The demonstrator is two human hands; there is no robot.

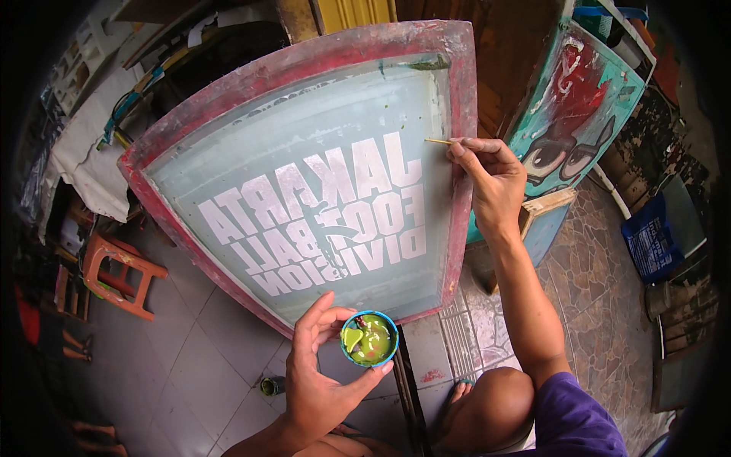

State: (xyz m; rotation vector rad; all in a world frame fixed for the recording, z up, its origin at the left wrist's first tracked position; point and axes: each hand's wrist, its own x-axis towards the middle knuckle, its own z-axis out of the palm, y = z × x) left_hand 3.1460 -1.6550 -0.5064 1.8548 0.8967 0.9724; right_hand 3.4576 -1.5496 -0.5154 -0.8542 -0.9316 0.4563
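A large screen-printing frame point(457, 84) with red-stained edges stands tilted in front of me. Its pale grey-blue mesh point(320, 122) carries white block lettering in mirror image. My right hand point(493, 179), at the frame's right side, pinches a thin yellowish stick point(437, 140); the tip points left, over the mesh near the upper right of the lettering. Whether the tip touches the mesh, I cannot tell. Below the frame's lower edge, my left hand point(320, 385) grips a small blue-rimmed cup point(371, 358) between thumb and fingers. Glossy yellow-green liquid fills part of it.
An orange plastic stool point(126, 274) stands on the tiled floor at left. Near my left forearm is a small dark container point(271, 386). A teal painted panel point(586, 114) leans at the right, with a blue bag point(651, 242) beyond it. My bent knee point(495, 400) is below.
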